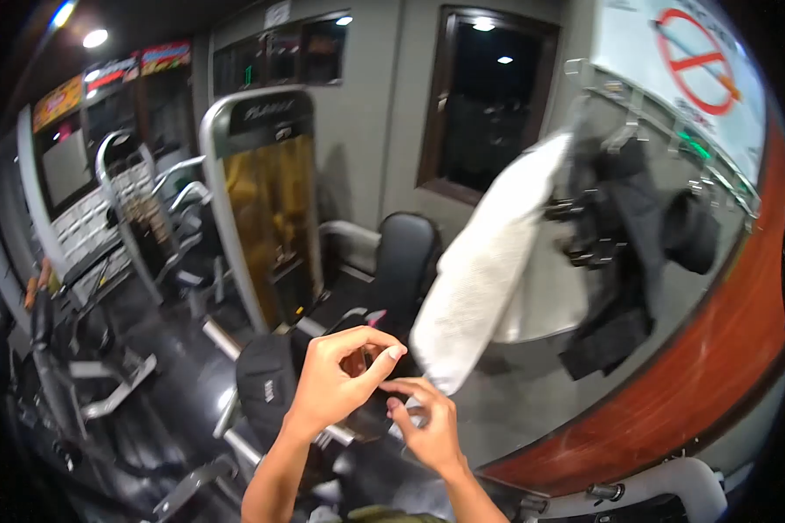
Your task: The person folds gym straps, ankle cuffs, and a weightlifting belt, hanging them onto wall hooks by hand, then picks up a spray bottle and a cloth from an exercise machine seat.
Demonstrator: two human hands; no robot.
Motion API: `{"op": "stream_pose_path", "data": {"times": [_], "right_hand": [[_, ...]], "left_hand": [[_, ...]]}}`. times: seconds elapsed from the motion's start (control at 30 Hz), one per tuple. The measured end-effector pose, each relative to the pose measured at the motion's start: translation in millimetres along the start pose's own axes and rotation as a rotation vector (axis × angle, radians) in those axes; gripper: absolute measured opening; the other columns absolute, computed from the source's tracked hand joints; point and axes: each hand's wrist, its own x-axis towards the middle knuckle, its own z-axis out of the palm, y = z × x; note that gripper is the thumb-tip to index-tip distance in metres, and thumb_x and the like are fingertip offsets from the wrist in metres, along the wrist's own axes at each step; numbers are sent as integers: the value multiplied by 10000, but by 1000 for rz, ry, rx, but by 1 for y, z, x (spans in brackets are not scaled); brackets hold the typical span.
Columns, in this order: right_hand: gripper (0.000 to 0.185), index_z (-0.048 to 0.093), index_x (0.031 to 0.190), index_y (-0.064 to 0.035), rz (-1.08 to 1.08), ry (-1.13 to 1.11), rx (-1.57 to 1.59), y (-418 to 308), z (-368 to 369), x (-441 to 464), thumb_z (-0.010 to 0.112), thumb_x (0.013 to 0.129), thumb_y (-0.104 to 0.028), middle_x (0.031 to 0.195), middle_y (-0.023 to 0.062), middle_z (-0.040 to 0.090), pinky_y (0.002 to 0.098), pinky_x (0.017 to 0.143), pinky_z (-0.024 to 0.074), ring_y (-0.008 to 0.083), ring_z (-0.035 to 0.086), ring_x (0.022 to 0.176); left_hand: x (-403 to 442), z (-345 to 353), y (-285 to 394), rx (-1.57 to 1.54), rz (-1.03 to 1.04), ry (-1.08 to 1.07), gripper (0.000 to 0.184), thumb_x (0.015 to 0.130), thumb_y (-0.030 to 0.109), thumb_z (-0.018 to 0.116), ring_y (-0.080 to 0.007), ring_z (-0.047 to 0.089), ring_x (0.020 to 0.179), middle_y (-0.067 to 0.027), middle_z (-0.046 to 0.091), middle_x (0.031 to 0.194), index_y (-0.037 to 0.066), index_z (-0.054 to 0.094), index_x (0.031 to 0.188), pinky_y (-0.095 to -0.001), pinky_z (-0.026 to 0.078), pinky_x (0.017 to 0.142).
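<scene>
My left hand (344,373) is raised in front of me, thumb and index fingertips brought together in a pinch. Whether anything thin is between them I cannot make out. Just below and to its right, my right hand (429,423) has its fingers bent, with a gap between thumb and index finger. Its fingertips point toward the left hand, and nothing shows in its grasp. Behind the right hand hangs a long white towel (484,266), its lower end close to the fingers in view; contact cannot be told.
Dark garments (619,235) and a black cap (691,231) hang from a wall rack (672,131). A weight machine (266,200) with a black seat back (406,257) stands ahead. A black bag (266,383) is beyond my left arm. More gym equipment (135,209) fills the left.
</scene>
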Motion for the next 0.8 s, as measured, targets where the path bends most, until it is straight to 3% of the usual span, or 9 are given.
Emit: {"op": "stream_pose_path", "data": {"times": [0.2, 0.27, 0.37, 0.5, 0.53, 0.67, 0.73, 0.77, 0.8], "right_hand": [[262, 688, 1182, -84, 182, -208, 4, 62, 98, 4, 655, 922, -81, 1135, 117, 664, 336, 778, 618, 218, 675, 1006], [298, 679, 1204, -94, 197, -218, -47, 90, 124, -3, 677, 906, -99, 1155, 125, 654, 325, 791, 615, 241, 674, 1017], [350, 672, 1204, -107, 127, -90, -252, 137, 155, -17, 724, 859, -138, 1175, 123, 628, 343, 778, 593, 263, 663, 992], [537, 594, 1294, -103, 294, 12, -465, 142, 170, -26, 796, 810, -221, 1165, 129, 537, 390, 841, 523, 266, 626, 948], [567, 584, 1314, -113, 353, 41, -503, 147, 174, -27, 799, 812, -264, 1155, 133, 568, 391, 857, 515, 270, 628, 966], [590, 595, 1331, -122, 438, 112, -514, 157, 182, -29, 797, 815, -326, 1029, 158, 674, 395, 838, 519, 282, 645, 955], [524, 638, 1292, -121, 424, 157, -327, 160, 187, -24, 796, 824, -296, 938, 150, 684, 359, 780, 537, 262, 666, 850], [439, 670, 1254, -126, 494, 218, -158, 153, 191, -23, 787, 839, -204, 933, 125, 697, 306, 737, 543, 194, 675, 815], [439, 670, 1254, -126, 508, 237, -166, 154, 193, -23, 787, 839, -204, 933, 125, 697, 306, 737, 543, 194, 675, 815]], "left_hand": [[-61, -74, -84, 4, -256, 104, 146, 959, 155, 665, -21, 525, 624, 30, 645, 725, 24, 729, 949, -194, 381, 551], [-81, -95, -109, -9, -378, 74, 172, 974, 168, 637, -31, 515, 566, -4, 653, 758, 22, 724, 948, -194, 381, 504], [-110, -112, -157, -158, -516, 59, 175, 973, 170, 620, -48, 565, 558, -31, 689, 791, 29, 720, 1000, -205, 441, 507], [-135, -108, -199, -302, -613, -23, 218, 990, 148, 602, -87, 659, 677, -67, 714, 959, 10, 673, 1143, -229, 534, 603], [-138, -105, -205, -335, -633, -59, 235, 1001, 118, 585, -91, 668, 733, -74, 702, 1024, 1, 650, 1194, -227, 542, 637], [-141, -97, -220, -287, -629, -125, 307, 998, 105, 583, -117, 675, 845, -70, 688, 1123, 15, 618, 1290, -261, 553, 736], [-138, -97, -223, -271, -639, -103, 328, 988, 79, 569, -131, 676, 888, -80, 680, 1209, 17, 611, 1307, -284, 555, 775], [-139, -96, -228, -280, -602, -103, 324, 991, 81, 565, -132, 677, 891, -82, 680, 1214, 15, 612, 1305, -284, 554, 782], [-139, -96, -233, -291, -567, -99, 321, 994, 82, 561, -134, 679, 894, -85, 680, 1219, 14, 612, 1304, -285, 553, 789]]}}
